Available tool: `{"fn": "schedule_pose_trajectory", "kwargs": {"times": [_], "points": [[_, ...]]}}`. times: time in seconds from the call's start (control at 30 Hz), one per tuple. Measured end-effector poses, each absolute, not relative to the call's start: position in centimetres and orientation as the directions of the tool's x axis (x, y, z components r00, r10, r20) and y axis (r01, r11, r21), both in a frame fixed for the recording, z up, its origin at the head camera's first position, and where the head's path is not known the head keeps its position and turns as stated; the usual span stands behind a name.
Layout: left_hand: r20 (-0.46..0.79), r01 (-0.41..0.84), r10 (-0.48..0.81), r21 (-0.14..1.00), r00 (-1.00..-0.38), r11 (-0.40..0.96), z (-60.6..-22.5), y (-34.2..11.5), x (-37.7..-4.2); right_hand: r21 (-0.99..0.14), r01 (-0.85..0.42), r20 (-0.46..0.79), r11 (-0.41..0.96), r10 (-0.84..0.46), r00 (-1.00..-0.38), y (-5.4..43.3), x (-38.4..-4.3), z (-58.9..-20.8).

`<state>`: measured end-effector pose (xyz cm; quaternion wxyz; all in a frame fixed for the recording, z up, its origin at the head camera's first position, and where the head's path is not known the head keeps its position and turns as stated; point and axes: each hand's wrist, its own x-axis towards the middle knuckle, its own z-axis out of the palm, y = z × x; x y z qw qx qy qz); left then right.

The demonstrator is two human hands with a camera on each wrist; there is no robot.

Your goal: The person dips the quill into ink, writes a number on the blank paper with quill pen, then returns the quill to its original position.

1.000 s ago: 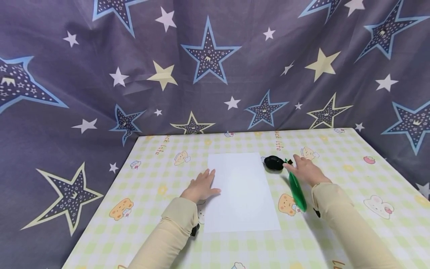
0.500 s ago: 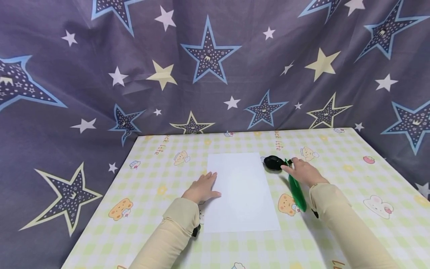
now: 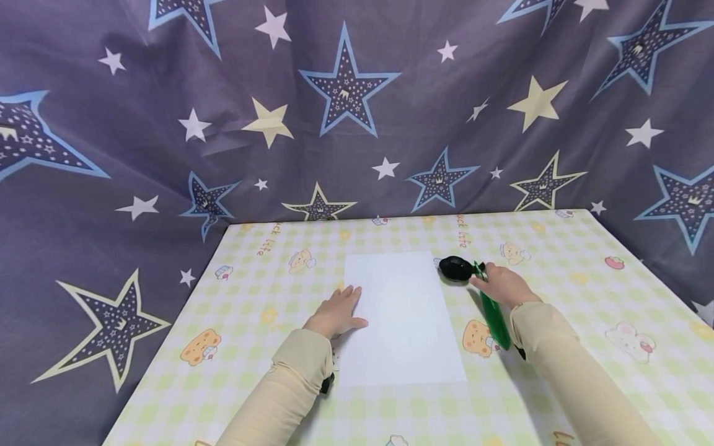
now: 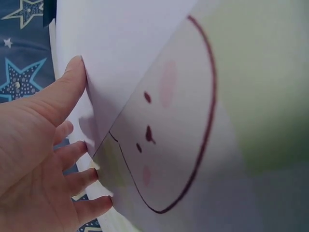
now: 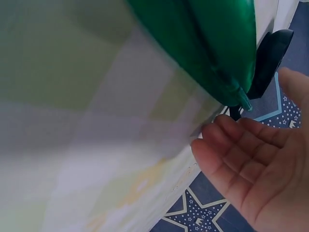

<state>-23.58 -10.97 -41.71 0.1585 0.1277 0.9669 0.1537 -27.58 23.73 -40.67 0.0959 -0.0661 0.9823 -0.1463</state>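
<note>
My left hand [image 3: 334,313] lies at the left edge of a white sheet of paper [image 3: 398,322], fingers spread, thumb over the sheet. In the left wrist view, the thumb of the hand [image 4: 53,135] is on the paper [image 4: 120,43] and the other fingertips reach its edge. My right hand [image 3: 506,285] reaches over a shiny green leaf-shaped thing [image 3: 495,322] with a ridge and small tip. Its fingertips are close to the short stub of a glossy black oval thing [image 3: 455,269]. The right wrist view shows the hand [image 5: 256,169] gently bent, thumb apart, beside the green thing [image 5: 207,48].
A pale green checked cloth [image 3: 268,248] with cartoon prints covers the table. Behind it hangs a dark curtain [image 3: 245,74] with stars. A black wrist device [image 3: 327,383] shows under the left sleeve.
My right hand has lowered slightly and shifted left, its fingers coming closer together by the black stub. The left hand stays nearly in place on the sheet.
</note>
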Motion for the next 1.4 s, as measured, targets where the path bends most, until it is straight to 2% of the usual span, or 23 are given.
{"fn": "schedule_pose_trajectory", "kwargs": {"times": [0.9,1.4], "points": [[-0.265,0.228,0.302,0.276,-0.916,0.933,-41.8,-10.8,-23.6,-0.243,-0.041,-0.152,0.969,-0.079,-0.985,23.2,-28.8,-40.9],[-0.267,0.229,0.31,0.295,-0.913,0.928,-41.7,-11.0,-23.5,-0.283,-0.058,-0.096,0.957,-0.088,-0.992,23.3,-29.0,-41.1]]}}
